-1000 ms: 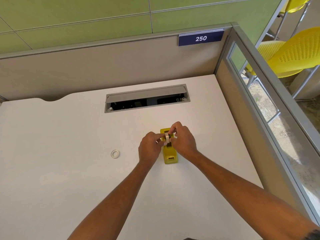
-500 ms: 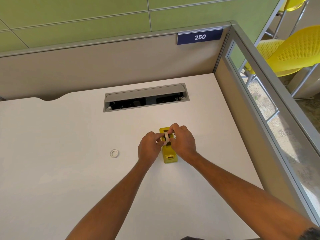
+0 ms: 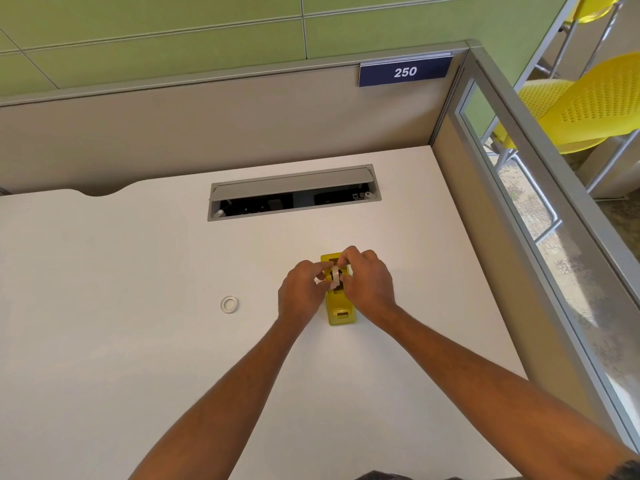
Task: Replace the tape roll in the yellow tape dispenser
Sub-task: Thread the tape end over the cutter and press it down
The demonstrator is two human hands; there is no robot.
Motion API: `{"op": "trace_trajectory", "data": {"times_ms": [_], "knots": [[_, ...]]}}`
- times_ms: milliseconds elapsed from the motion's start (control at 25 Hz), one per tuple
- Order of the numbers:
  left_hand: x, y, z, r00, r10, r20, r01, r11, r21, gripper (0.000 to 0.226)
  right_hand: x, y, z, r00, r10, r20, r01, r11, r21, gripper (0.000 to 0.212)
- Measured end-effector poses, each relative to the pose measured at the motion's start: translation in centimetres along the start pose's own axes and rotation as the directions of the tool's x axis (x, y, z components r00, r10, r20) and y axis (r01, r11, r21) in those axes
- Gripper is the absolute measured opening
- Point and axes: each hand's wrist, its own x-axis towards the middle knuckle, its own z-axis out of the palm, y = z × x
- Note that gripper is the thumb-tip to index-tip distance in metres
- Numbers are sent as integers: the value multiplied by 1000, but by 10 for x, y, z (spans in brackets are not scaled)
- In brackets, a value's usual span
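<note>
From my feed, two bare forearms reach up from the bottom edge across the white desk [image 3: 104,341]. They meet over the yellow tape dispenser [image 3: 341,315], which lies lengthwise right of the desk's middle, its near end facing me. The left hand [image 3: 299,292] and right hand [image 3: 369,285] are curled in from either side, and both pinch the white tape roll [image 3: 335,276], which stands on edge over the dispenser's middle. Fingers and knuckles cover most of that part, so I cannot tell whether the roll sits in its cradle or just above it.

Left of the hands, well apart from them, a small white ring [image 3: 229,303] lies flat on the desk. Beyond the dispenser is a grey cable hatch [image 3: 294,192] with its flap raised, dark inside. Behind it runs a beige partition [image 3: 207,133] carrying a blue plate [image 3: 404,71] marked 250, with a green wall [image 3: 173,36] above. A glazed side panel [image 3: 554,254] closes the right side, and yellow chairs [image 3: 588,105] stand past it.
</note>
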Motion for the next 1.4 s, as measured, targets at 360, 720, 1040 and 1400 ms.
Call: {"op": "trace_trajectory", "data": {"times_ms": [360,720,1040,1400], "knots": [[1,-1,0,1000,15,-2,-15,1000,15,35,-1,1,2,1000,27,14,-28,998,51,32],[7,-4,-5,995,56,87,-63,995,74,46,-11,7,9,990,129,53,-136,977,166,17],[10,-3,-6,991,81,107,-89,994,63,49,-10,4,5,986,155,69,-164,973,159,17],[8,4,-7,995,75,70,-82,991,106,46,-13,-2,4,952,286,111,-303,932,200,8]]}}
